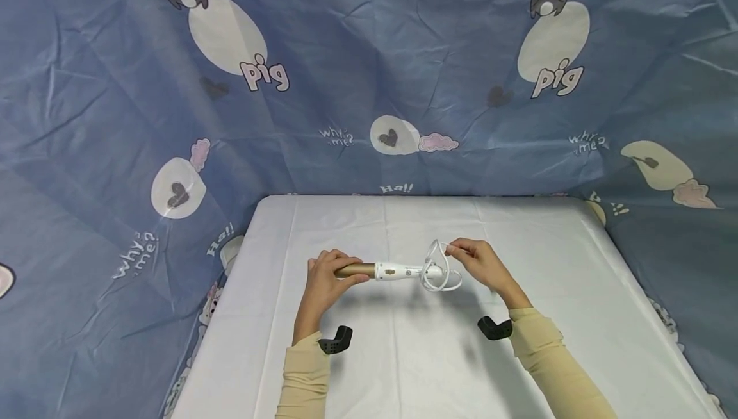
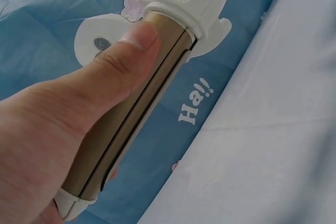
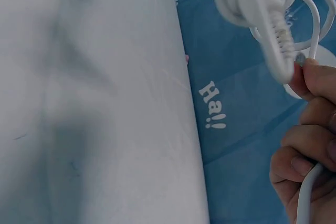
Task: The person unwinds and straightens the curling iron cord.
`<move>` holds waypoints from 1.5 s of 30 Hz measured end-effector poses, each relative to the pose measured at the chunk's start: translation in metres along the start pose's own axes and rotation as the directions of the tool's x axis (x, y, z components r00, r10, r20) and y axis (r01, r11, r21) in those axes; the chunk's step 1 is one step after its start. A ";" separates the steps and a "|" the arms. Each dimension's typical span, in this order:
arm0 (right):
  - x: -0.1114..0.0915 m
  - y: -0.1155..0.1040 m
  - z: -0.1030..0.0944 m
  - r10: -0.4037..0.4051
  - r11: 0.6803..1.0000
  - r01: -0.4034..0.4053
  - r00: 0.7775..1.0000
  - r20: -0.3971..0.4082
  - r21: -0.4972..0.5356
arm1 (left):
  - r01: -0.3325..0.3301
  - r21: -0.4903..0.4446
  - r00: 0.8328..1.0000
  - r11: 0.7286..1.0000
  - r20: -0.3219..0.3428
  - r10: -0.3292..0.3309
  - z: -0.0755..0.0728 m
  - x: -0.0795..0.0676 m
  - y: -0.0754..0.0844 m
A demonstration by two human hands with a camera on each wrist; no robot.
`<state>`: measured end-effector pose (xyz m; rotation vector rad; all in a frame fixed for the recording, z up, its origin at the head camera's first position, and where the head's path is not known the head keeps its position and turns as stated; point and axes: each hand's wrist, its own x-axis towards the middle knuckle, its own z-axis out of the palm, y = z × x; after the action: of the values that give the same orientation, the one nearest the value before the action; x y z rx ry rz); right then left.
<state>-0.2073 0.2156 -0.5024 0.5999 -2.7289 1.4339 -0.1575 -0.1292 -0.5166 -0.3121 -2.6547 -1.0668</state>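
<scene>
Where the curling iron [image 1: 406, 271] is held: at six o'clock from the head view's centre, apparently clear of the white table [image 1: 357, 374], its handle end toward three o'clock.
Left hand [image 1: 324, 281]: closed round the gold barrel [image 1: 359, 270], thumb opposite fingers.
Right hand [image 1: 481, 265]: thumb and forefinger pinch the white cord [image 3: 316, 24]; the other fingers are bent in.
Cord loops: they cross the handle end; whether they fully encircle it, I cannot tell.
Good handling: a level, steady barrel and slack, even loops should serve best; a sharp bend at the ribbed sleeve [image 3: 282, 32] could strain the cord.
Left wrist view: reveals the white end cap [image 2: 76, 203] at seven o'clock, covered by the hand in the head view.
Right wrist view: shows cord leaving the curled fingers toward six o'clock, unseen from the head.
</scene>
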 end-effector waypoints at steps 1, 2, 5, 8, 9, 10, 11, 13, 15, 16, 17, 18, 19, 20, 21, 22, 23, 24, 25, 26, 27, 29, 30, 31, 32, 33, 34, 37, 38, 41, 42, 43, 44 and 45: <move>-0.001 -0.001 -0.001 -0.004 1.000 0.004 1.000 0.001 -0.003 | 0.000 0.002 1.000 1.000 0.001 0.000 0.000 0.000 0.000; -0.001 -0.003 -0.002 -0.007 1.000 0.007 1.000 0.001 -0.002 | 0.002 0.005 1.000 1.000 0.002 -0.002 0.000 0.001 0.000; -0.002 -0.007 -0.004 -0.014 1.000 0.014 1.000 0.006 -0.005 | 0.004 0.011 1.000 1.000 0.005 -0.004 0.001 0.001 0.000; -0.004 -0.010 -0.006 -0.019 1.000 0.019 1.000 0.009 -0.005 | 0.018 0.002 1.000 1.000 0.011 -0.018 0.002 0.001 0.001; -0.004 -0.011 -0.007 -0.023 1.000 0.023 1.000 0.011 -0.006 | 0.023 -0.001 1.000 1.000 0.013 -0.023 0.002 0.001 0.001; -0.005 -0.011 -0.007 -0.027 1.000 0.027 1.000 0.012 -0.006 | 0.028 -0.005 0.999 1.000 0.016 -0.028 0.002 0.001 0.001; -0.006 -0.012 -0.007 -0.036 0.999 0.036 0.999 0.013 -0.008 | 0.032 -0.008 0.999 0.999 0.017 -0.032 0.003 0.001 0.002; -0.007 -0.013 -0.008 -0.046 0.999 0.046 0.999 0.010 -0.005 | 0.037 -0.012 0.999 0.999 0.020 -0.037 0.003 0.001 0.002; -0.009 -0.015 -0.009 -0.051 0.999 0.051 0.999 0.002 0.001 | 0.039 -0.013 0.999 0.999 0.022 -0.039 0.004 0.001 0.002; -0.010 -0.016 -0.009 -0.048 0.999 0.048 0.999 -0.001 0.004 | 0.041 -0.014 0.999 0.999 0.022 -0.041 0.004 0.001 0.002; -0.010 -0.017 -0.009 -0.045 0.999 0.045 0.999 -0.004 0.008 | 0.044 -0.013 0.999 0.999 0.022 -0.043 0.004 0.001 0.002; -0.011 -0.019 -0.009 -0.039 0.999 0.039 0.999 -0.007 0.016 | 0.047 -0.012 0.999 0.999 0.022 -0.047 0.005 0.001 0.002; -0.012 -0.020 -0.009 -0.033 0.999 0.033 0.999 -0.006 0.020 | 0.050 -0.012 0.999 0.999 0.022 -0.050 0.005 0.001 0.002; -0.012 -0.021 -0.008 -0.028 0.999 0.028 1.000 -0.004 0.027 | 0.054 -0.012 0.998 0.998 0.021 -0.054 0.005 0.001 0.002; -0.013 -0.023 -0.008 -0.022 0.999 0.022 1.000 0.000 0.035 | 0.058 -0.010 0.998 0.998 0.020 -0.057 0.005 0.001 0.002; -0.014 -0.024 -0.008 -0.019 0.999 0.019 1.000 0.003 0.038 | 0.059 -0.009 0.998 0.998 0.017 -0.059 0.005 0.000 0.002; -0.015 -0.026 -0.007 -0.018 0.999 0.017 1.000 0.007 0.042 | 0.060 -0.010 0.998 0.998 0.013 -0.060 0.005 0.000 0.002; -0.016 -0.029 -0.007 -0.015 0.999 0.015 1.000 0.012 0.049 | 0.060 -0.009 0.998 0.998 0.010 -0.060 0.005 0.000 0.002; -0.017 -0.032 -0.007 -0.014 0.999 0.013 1.000 0.018 0.053 | 0.059 -0.011 0.998 0.998 0.004 -0.059 0.005 0.000 0.002; -0.018 -0.038 -0.008 -0.020 0.998 0.019 0.999 0.025 0.060 | 0.058 -0.009 0.998 0.998 -0.001 -0.058 0.004 0.000 0.002; -0.020 -0.044 -0.009 -0.025 0.998 0.023 0.999 0.033 0.064 | 0.059 -0.006 0.998 0.998 -0.005 -0.059 0.004 0.000 0.002; -0.024 -0.057 -0.011 -0.037 0.997 0.033 0.998 0.045 0.069 | 0.063 -0.002 0.998 0.998 -0.011 -0.063 0.004 0.000 0.003; -0.026 -0.063 -0.012 -0.045 0.996 0.041 0.997 0.055 0.075 | 0.065 0.001 0.998 0.998 -0.013 -0.065 0.003 0.000 0.003; -0.028 -0.067 -0.012 -0.050 0.996 0.045 0.997 0.060 0.076 | 0.067 0.003 0.998 0.998 -0.014 -0.067 0.003 0.000 0.003; -0.030 -0.072 -0.013 -0.061 0.995 0.055 0.996 0.064 0.079 | 0.069 0.007 0.998 0.998 -0.014 -0.069 0.003 0.000 0.003; -0.031 -0.072 -0.012 -0.064 0.995 0.058 0.996 0.067 0.084 | 0.070 0.008 0.997 0.997 -0.014 -0.070 0.002 0.000 0.003; -0.032 -0.072 -0.011 -0.067 0.994 0.061 0.995 0.071 0.091 | 0.070 0.008 0.997 0.998 -0.015 -0.070 0.002 0.000 0.003; -0.037 -0.070 -0.007 -0.077 0.991 0.066 0.993 0.093 0.114 | 0.065 0.008 0.998 0.998 -0.017 -0.064 0.002 0.001 0.003; -0.039 -0.069 -0.006 -0.081 0.990 0.068 0.991 0.102 0.120 | 0.062 0.006 0.998 0.998 -0.019 -0.062 0.003 0.000 0.002; -0.044 -0.067 -0.003 -0.071 0.989 0.053 0.988 0.135 0.136 | 0.063 0.003 0.998 0.998 -0.024 -0.062 0.003 0.000 0.002; -0.045 -0.066 -0.003 -0.065 0.989 0.044 0.987 0.148 0.138 | 0.063 0.003 0.998 0.998 -0.029 -0.063 0.003 -0.001 0.002; -0.046 -0.065 -0.002 -0.067 0.988 0.044 0.985 0.159 0.145 | 0.064 0.002 0.997 0.998 -0.033 -0.064 0.003 -0.001 0.002; -0.047 -0.064 -0.001 -0.067 0.987 0.040 0.984 0.167 0.156 | 0.064 0.001 0.997 0.998 -0.038 -0.064 0.004 -0.001 0.002; -0.048 -0.061 0.000 -0.071 0.985 0.041 0.982 0.176 0.165 | 0.064 -0.001 0.997 0.998 -0.041 -0.064 0.004 -0.001 0.002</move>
<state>-0.1427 0.2005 -0.4625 0.8478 -2.7181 1.6764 -0.1566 -0.1258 -0.5185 -0.2033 -2.6446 -1.0797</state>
